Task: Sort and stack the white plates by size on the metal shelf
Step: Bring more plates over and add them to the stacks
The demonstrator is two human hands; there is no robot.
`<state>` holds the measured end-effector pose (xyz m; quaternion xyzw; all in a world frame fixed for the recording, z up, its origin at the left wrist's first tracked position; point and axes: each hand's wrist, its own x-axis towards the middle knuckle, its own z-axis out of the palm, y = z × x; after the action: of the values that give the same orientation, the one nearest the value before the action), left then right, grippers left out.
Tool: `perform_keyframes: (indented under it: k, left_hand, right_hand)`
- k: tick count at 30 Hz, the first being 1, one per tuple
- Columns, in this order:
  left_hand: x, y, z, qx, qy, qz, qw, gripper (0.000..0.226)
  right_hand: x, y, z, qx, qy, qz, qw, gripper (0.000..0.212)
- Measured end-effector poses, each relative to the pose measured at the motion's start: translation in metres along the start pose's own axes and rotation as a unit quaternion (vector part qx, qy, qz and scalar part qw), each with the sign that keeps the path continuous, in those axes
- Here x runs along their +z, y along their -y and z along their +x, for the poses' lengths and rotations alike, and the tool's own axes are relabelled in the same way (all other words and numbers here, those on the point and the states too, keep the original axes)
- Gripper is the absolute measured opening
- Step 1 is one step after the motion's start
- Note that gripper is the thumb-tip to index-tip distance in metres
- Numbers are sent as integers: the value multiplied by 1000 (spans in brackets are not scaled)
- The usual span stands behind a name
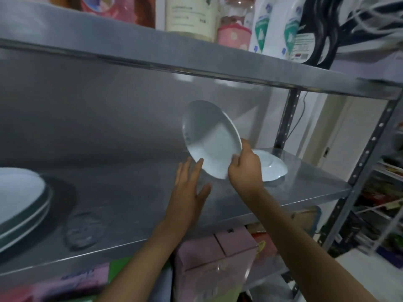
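Tilted round white plate (212, 139) is pinched at its rim by right hand (245, 168) above grey metal shelf (135, 205); left hand (188, 189) flat, fingers straight, grip empty.

Four white plates show on the metal shelf (135, 199): one tilted plate (210, 138) near the centre, one flat plate (272, 168) just beside it at four o'clock, and a stack of two plates (19, 201) at the far nine o'clock edge. Two hands are in view, the left hand (188, 188) at six o'clock of the tilted plate and the right hand (245, 168) at five o'clock of it. On the board above, toward one o'clock, stand one cream container (189, 16), one pink dotted jar (234, 25) and two white bottles with green labels (262, 25), while two pink boxes (218, 253) sit below the shelf at six o'clock.
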<state>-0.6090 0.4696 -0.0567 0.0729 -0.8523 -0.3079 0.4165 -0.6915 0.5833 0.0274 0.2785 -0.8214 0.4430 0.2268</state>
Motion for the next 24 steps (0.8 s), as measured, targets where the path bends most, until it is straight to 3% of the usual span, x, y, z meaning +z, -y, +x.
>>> perform_keyframes:
  k: [4, 7, 14, 17, 24]
  left_hand:
    - [-31, 6, -14, -8, -26, 6, 1000, 69]
    - [-65, 9, -20, 34, -63, 35, 997, 56]
    - [-163, -7, -33, 70, -195, 80, 975, 30]
    - [-208, -4, -46, 78, -229, 106, 965, 22]
    - [-321, 12, -90, 63, -312, 169, 933, 17]
  right_hand:
    - [11, 38, -18, 126, 15, 227, 966, 36]
    - [14, 68, -29, 211, 56, 429, 877, 36]
    - [40, 127, -61, 268, 175, 594, 738, 36]
    - [54, 162, -75, 243, 223, 616, 715, 34]
    - [92, 263, -119, 133, 322, 570, 744, 31]
